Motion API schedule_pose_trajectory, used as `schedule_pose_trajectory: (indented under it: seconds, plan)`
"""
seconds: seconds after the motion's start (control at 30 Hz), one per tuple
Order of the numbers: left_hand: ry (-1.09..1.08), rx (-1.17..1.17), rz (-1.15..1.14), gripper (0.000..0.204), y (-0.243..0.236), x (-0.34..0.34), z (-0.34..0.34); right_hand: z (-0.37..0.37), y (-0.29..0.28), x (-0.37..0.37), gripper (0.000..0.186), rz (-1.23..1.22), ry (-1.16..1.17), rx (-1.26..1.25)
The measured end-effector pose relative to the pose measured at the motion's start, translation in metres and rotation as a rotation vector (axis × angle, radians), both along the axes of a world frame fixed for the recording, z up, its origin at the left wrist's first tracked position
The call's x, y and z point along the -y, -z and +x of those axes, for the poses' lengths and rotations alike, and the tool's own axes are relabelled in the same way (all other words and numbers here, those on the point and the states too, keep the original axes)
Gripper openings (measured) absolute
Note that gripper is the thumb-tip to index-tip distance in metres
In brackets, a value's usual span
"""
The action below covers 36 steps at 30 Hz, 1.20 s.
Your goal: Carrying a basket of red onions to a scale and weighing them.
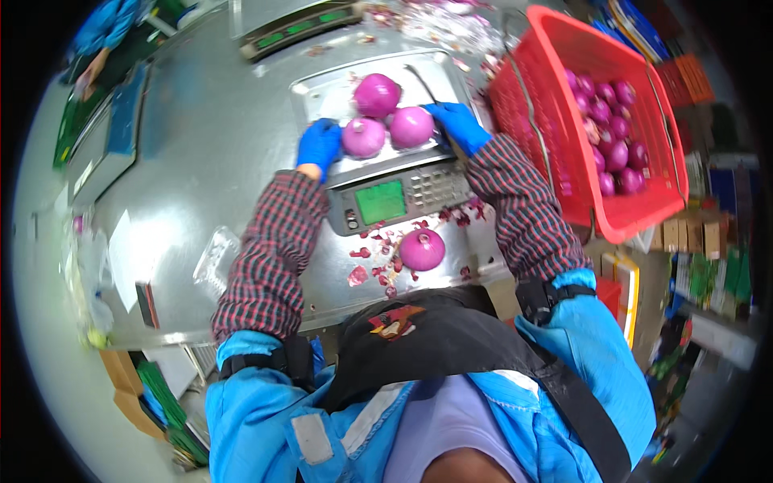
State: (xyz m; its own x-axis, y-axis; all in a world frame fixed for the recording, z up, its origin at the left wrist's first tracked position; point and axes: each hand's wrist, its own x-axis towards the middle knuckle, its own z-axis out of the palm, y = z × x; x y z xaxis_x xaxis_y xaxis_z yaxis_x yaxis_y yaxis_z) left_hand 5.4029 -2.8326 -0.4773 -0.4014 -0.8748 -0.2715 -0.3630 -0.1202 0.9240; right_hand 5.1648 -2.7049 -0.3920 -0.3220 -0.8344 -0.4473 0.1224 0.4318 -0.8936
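Three purple onions [377, 96] sit close together on the metal pan [330, 84] of a digital scale [378, 201]. My left hand [320, 145], in a blue glove, is at the pan's left side, right beside the near-left onion. Its fingers are curled, and what they hold, if anything, is hidden. My right hand [459, 125], also blue-gloved, is closed at the pan's right side by the near-right onion. A slim dark tool [419, 80] sticks out from its fingers; its kind is unclear. Another onion [421, 249] lies on the steel table in front of the scale.
A red basket [596, 209] with several onions stands at the right. Onion skins [362, 270] litter the table. A second scale [298, 28] and plastic wrap [451, 28] are at the far side. A clear plastic tray [216, 258] lies left. Another person's hand [93, 72] shows far left.
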Motion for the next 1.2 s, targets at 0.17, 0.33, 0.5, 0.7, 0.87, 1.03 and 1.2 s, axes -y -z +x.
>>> schedule_pose_trajectory:
  seconds: [0.17, 0.33, 0.5, 0.7, 0.87, 1.03, 1.2]
  plan:
    - [-0.213, -0.438, -0.237, 0.028, 0.012, -0.019, -0.020, 0.025, -0.011, -0.006, 0.032, 0.018, 0.135, 0.014]
    - [-0.247, -0.522, -0.158, 0.027, -0.035, -0.024, -0.007, 0.029, -0.021, -0.001, 0.030, -0.128, 0.076, -0.280]
    - [-0.476, -0.875, 0.067, 0.025, -0.056, 0.011, 0.050, 0.102, -0.053, 0.045, 0.030, -0.143, -0.023, -0.301]
    - [-0.531, -0.620, 0.176, 0.027, -0.038, 0.075, 0.174, 0.199, -0.026, 0.136, 0.038, -0.011, -0.197, -0.177]
    - [-0.639, -0.518, 0.189, 0.027, 0.033, 0.120, 0.263, 0.276, 0.051, 0.195, 0.043, 0.139, -0.207, 0.102]
    - [-0.633, -0.370, 0.067, 0.029, 0.061, 0.143, 0.299, 0.307, 0.110, 0.223, 0.036, 0.110, -0.190, 0.137]
    - [-0.552, 0.082, -0.294, 0.027, 0.012, 0.086, 0.330, 0.288, 0.043, 0.210, 0.034, 0.177, -0.293, 0.023]
